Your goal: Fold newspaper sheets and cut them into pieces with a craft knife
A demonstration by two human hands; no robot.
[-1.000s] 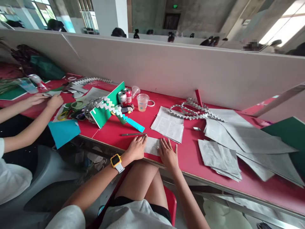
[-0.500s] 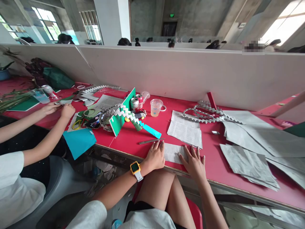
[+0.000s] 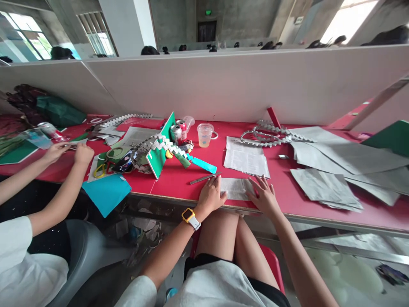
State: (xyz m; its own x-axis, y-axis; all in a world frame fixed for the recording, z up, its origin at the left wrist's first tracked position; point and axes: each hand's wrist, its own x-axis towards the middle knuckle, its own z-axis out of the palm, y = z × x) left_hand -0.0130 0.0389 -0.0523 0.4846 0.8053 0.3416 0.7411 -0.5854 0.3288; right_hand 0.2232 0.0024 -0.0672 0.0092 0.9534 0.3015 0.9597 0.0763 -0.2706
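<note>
A small rectangle of newspaper (image 3: 235, 189) lies flat near the front edge of the red table. At its left edge, my left hand (image 3: 210, 195) rests palm down, fingers stretched forward and thumb apart. My right hand (image 3: 266, 195) lies over the right end with its fingers spread. Both hands touch the paper without gripping it. Just beyond my left fingers is a slim metal tool (image 3: 201, 179), perhaps a craft knife. A larger stack of newspaper sheets (image 3: 246, 155) sits behind my hands.
Left of me, a folded-paper zigzag chain (image 3: 166, 143) leans over a green board (image 3: 156, 164). Cans (image 3: 175, 133) and a plastic cup (image 3: 205, 135) stand behind. More chain (image 3: 271, 138) and newspaper sheets (image 3: 326, 187) lie right. A co-worker's hands (image 3: 83, 154) hold a strip at far left.
The view has shifted, moving the table's right side left in the picture. My hands stay on the paper, with my left thumb now further out from the fingers.
</note>
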